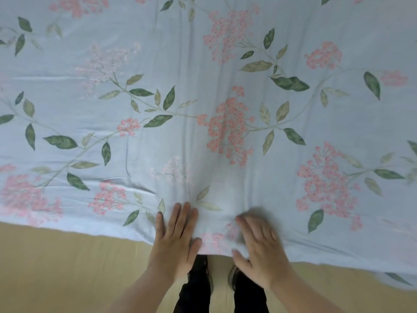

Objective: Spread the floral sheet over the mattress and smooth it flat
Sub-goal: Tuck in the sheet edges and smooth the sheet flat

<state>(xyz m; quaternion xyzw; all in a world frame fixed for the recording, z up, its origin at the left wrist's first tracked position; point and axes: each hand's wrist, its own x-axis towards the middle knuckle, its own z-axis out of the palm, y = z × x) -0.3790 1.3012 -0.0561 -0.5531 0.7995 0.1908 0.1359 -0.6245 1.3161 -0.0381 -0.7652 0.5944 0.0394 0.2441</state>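
Pale wooden floor below, with dark trouser legs at the bed's near edge. Pale blue cotton sheet printed with pink blossom clusters and green leaves already draped over the mattress, near hem hanging past the edge. Left hand flat, fingers spread, pressing the hem. Right hand also flat and unclenched, blurred, gripping nothing. Long creases running away up the middle. Best to sweep both palms outward from the centre with light, even pressure, then work toward the far side without dragging the hem.
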